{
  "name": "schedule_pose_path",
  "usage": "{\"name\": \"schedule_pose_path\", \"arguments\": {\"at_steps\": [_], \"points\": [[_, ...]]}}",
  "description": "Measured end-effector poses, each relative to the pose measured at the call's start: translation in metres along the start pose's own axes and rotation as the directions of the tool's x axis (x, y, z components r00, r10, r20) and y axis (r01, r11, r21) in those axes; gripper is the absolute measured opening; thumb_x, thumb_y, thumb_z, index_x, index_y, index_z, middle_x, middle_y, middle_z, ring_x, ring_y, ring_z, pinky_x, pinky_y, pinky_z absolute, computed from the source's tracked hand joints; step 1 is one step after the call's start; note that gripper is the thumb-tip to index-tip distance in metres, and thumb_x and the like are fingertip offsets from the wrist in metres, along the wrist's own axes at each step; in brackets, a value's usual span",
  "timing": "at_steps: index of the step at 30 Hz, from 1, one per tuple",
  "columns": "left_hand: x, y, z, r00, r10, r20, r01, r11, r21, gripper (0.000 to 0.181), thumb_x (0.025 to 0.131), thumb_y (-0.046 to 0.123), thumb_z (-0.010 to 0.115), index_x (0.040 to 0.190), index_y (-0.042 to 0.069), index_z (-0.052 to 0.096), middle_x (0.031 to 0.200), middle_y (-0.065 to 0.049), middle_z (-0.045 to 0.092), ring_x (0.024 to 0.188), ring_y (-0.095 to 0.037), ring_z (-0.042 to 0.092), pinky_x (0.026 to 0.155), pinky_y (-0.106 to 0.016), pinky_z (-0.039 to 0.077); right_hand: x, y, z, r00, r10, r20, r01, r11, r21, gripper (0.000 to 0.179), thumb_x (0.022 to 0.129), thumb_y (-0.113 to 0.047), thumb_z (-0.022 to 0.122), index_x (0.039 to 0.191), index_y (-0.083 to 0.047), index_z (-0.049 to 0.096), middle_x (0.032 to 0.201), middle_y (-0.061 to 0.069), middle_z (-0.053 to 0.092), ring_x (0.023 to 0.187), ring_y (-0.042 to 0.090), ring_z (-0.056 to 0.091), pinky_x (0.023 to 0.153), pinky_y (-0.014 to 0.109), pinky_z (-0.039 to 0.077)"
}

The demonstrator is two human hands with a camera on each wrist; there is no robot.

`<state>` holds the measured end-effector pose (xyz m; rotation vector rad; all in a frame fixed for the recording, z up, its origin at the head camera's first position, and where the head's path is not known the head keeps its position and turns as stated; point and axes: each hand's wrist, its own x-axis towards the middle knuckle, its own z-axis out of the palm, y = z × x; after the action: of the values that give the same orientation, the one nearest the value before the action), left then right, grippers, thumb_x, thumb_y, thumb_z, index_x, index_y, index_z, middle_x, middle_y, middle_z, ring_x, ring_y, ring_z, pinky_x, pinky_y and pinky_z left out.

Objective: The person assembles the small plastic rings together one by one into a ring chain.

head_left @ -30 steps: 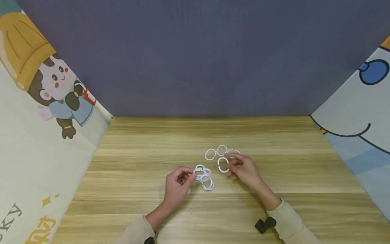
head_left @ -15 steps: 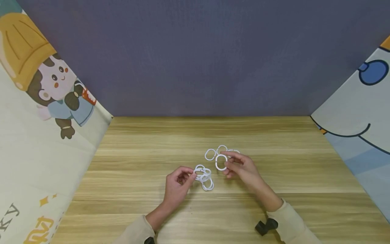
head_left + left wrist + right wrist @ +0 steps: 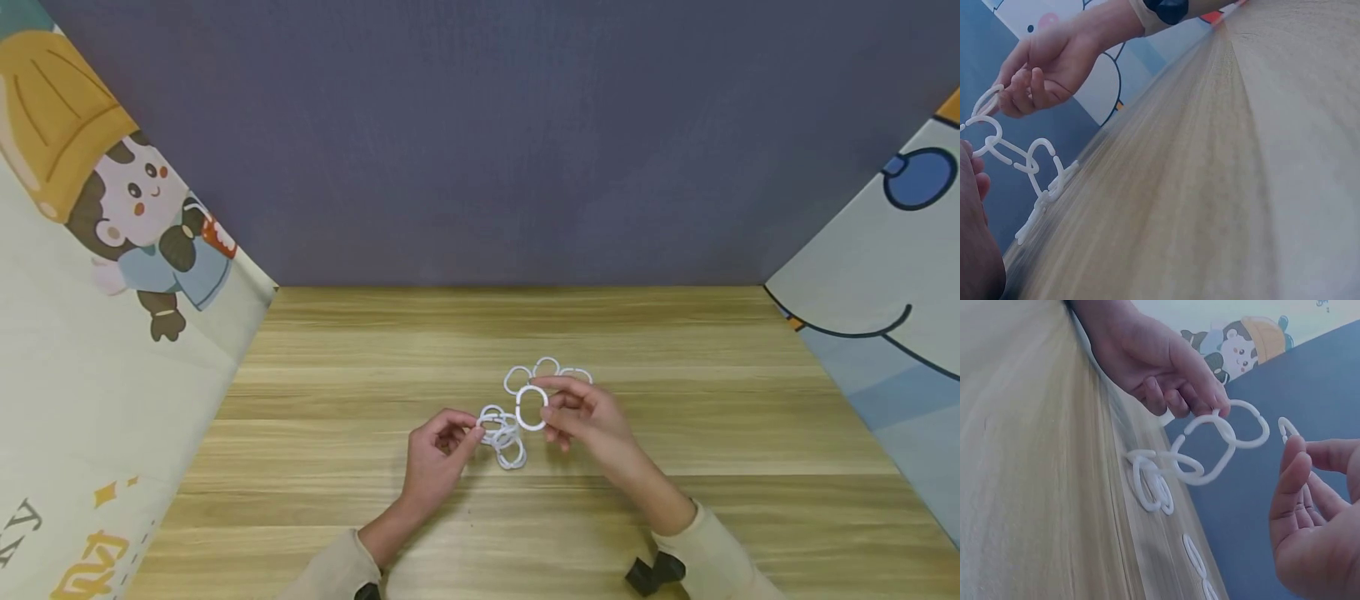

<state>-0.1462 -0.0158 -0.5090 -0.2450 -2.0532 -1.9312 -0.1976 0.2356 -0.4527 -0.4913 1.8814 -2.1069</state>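
Observation:
My left hand (image 3: 435, 462) pinches the top of a chain of white plastic split rings (image 3: 512, 466) between thumb and fingertips. In the left wrist view the linked rings (image 3: 1012, 149) hang down from the fingertips, their lower end resting at the table. My right hand (image 3: 596, 421) pinches a single white split ring (image 3: 518, 410) by its right side, with the index finger stretched out above it. That ring is held upright, just right of the chain, and overlaps its edge in the head view. A small space separates it from the chain in the right wrist view.
Behind my right hand, several loose white rings (image 3: 547, 359) lie on the wooden table (image 3: 337, 350). A dark blue panel (image 3: 480, 167) rises at the table's back, with printed cartoon panels at the left and right sides. Each sleeve cuff carries a black device (image 3: 654, 575).
My right hand has moved left with its ring, rising slightly and then lowering, up to the chain. The left hand and its chain have stayed in place.

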Motion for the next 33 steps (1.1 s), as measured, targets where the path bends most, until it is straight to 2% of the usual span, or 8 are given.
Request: {"name": "schedule_pose_path", "arguments": {"at_steps": [9,19,33], "points": [[0.004,-0.002,0.004,1.000,-0.004,-0.004,0.004,1.000,0.014,0.010,0.093,-0.006,0.082,0.101,-0.001,0.077,0.079,-0.016,0.071,0.065,-0.004,0.058,0.055,-0.017,0.047,0.002,0.000,0.005,0.999,0.004,0.047,-0.002,0.999,-0.042,0.046,0.098,0.007,0.074,0.141,0.014,0.061,0.092,0.003,0.073,0.066,0.010,0.066,0.056,0.021,0.052],[0.010,-0.004,0.011,1.000,-0.001,-0.017,0.001,1.000,0.008,0.008,0.094,-0.006,0.082,0.100,-0.001,0.078,0.076,-0.016,0.070,0.065,-0.003,0.057,0.054,-0.016,0.046,0.010,0.005,0.000,0.996,-0.030,0.079,0.035,0.998,-0.061,0.044,0.098,0.008,0.075,0.140,0.014,0.062,0.089,0.002,0.073,0.064,0.013,0.065,0.053,0.020,0.050],[0.010,-0.003,0.011,1.000,-0.013,-0.017,0.013,1.000,0.004,0.008,0.095,-0.006,0.081,0.101,-0.002,0.078,0.080,-0.018,0.071,0.067,-0.003,0.058,0.056,-0.015,0.045,0.010,0.007,0.001,0.996,0.023,0.081,-0.018,0.998,-0.062,0.044,0.098,0.007,0.075,0.139,0.014,0.063,0.088,0.004,0.071,0.068,0.009,0.066,0.057,0.021,0.055]]}}
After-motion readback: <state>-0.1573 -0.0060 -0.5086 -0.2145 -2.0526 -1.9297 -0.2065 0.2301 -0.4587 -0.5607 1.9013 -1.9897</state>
